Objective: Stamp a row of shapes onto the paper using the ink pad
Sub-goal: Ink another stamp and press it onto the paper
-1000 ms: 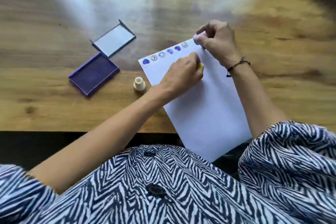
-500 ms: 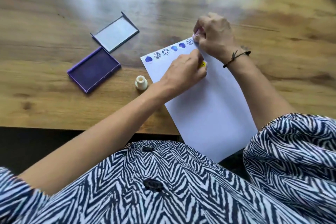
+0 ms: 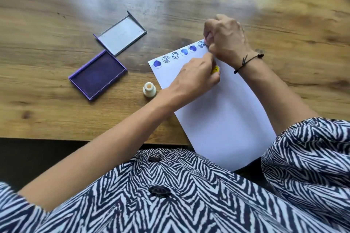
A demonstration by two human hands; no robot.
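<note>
A white sheet of paper lies tilted on the wooden table, with a row of several purple stamped shapes along its top edge, hearts and round faces. My right hand is closed around a pink stamp, held down at the paper's top right corner, at the right end of the row. My left hand rests on the paper and grips a yellow stamp with a face on it. The open purple ink pad lies to the left of the paper.
The ink pad's grey lid lies open side up just beyond the pad. A small white stamp stands upright between the pad and the paper. The paper's lower end overhangs the table's front edge.
My right hand has come down with the pink stamp onto the paper's top right corner. My left hand has stayed on the paper. The view shifted slightly.
</note>
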